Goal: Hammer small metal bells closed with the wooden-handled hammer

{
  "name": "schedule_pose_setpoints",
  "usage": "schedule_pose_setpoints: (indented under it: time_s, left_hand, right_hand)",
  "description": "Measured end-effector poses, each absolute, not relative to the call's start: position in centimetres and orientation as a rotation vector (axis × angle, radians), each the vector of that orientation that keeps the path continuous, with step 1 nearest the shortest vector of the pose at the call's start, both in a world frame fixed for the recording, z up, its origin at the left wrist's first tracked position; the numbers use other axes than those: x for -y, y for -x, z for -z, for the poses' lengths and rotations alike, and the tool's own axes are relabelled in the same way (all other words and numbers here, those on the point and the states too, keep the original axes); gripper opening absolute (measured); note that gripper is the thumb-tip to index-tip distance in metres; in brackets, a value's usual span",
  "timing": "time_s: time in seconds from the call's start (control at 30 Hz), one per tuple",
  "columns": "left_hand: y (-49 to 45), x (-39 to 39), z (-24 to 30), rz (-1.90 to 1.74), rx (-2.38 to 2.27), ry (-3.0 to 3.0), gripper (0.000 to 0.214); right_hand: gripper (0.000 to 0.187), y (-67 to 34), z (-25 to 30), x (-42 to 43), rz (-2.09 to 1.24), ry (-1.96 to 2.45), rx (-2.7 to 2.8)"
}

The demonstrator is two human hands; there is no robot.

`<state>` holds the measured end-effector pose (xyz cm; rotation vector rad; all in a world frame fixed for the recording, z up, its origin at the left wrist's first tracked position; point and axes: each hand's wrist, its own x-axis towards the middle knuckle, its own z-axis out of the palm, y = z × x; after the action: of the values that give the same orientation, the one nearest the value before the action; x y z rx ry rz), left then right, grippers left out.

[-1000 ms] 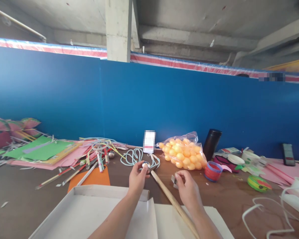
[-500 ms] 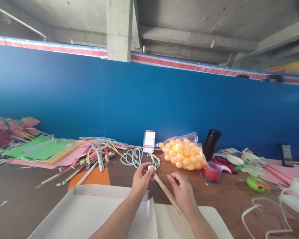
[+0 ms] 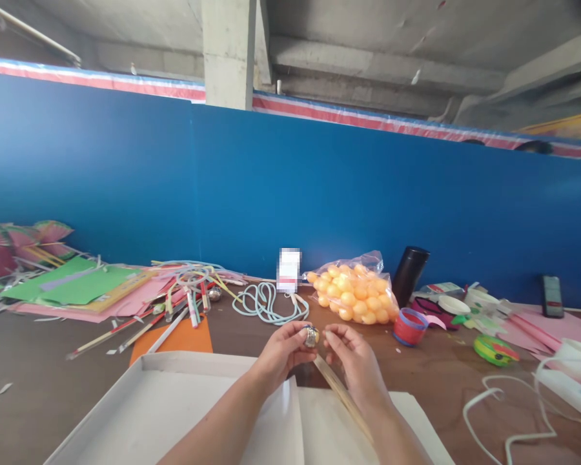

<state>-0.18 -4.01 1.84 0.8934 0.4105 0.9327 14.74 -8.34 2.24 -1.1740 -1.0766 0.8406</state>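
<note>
Between the thumb and fingers of my left hand (image 3: 288, 349) is a small shiny silver ball (image 3: 311, 336) with a yellowish patch on its right side. My right hand (image 3: 351, 352) is just to the right of it, thumb and forefinger pinched together close to the ball. Anything inside that pinch is too small to make out. Below the hands, a bundle of thin wooden sticks (image 3: 341, 394) slants down to the right, partly covered by my right hand and forearm. White box trays (image 3: 198, 400) lie under my forearms.
Behind my hands lie a coiled pale-blue cord (image 3: 266, 303) and a bag of orange balls (image 3: 353, 294). A black bottle (image 3: 410, 276) and a red-and-blue tape roll (image 3: 410, 326) stand right. Coloured paper (image 3: 77, 281) and sticks lie left; a white cable (image 3: 469, 420) loops at right.
My left hand has moved slightly right with the silver ball and turned it, showing a yellowish side. My right hand has come closer to the ball, its thumb and forefinger pinching.
</note>
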Motion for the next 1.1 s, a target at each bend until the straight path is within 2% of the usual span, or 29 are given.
schedule_pose_setpoints:
  time_s: [0.17, 0.4, 1.1]
  left_hand:
    - [0.25, 3.99, -1.89, -0.931, -0.400, -0.868, 0.029]
    - [0.35, 3.72, -1.65, -0.889, -0.378, -0.857, 0.029]
    - [0.13, 3.89, -1.25, -0.925, -0.356, -0.992, 0.037]
  right_hand:
    - [0.021, -14.41, -3.04, 8.87, -0.890, 1.139, 1.114]
    - [0.023, -13.79, -3.34, 9.08, -0.927, 1.150, 1.155]
    - [0.015, -13.97, -2.92, 8.97, -1.204, 1.021, 0.954]
